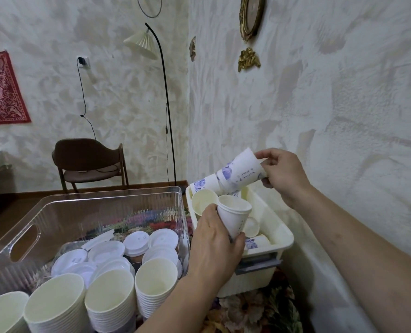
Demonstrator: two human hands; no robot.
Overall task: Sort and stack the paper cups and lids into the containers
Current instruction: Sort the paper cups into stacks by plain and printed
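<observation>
The left hand (215, 243) wraps its fingers around a short nested stack of cups (233, 218), mouth upward, held directly above the cream bin (275, 230). The upright grip keeps the open rim exposed, which suits receiving further cups into it. The right hand (282, 175) pinches the base end of a tilted printed cup stack (233, 175) between thumb and fingertips, above the far end of the cream bin. That stack lies nearly horizontal, mouth pointing away from the hand and downward toward the bin; the judgement is that it is being aligned for nesting or for laying down.

Inside the cream bin, several loose cups (251, 227) lie on their sides, unsorted. Left of the cream bin stands the clear container (26, 239), holding flat white lids (137, 243) in overlapping piles. In front of those lids, on the near side, stand four tall nested cup stacks (108, 306), mouths up, which keeps them compact.

Limits of observation: the left palm hides the lower part of the held cups, so their count cannot be determined. The bottom of the cream bin is screened by both hands. The nearest cup stacks are cut off by the frame edge. The print on the cups is too small to read.
</observation>
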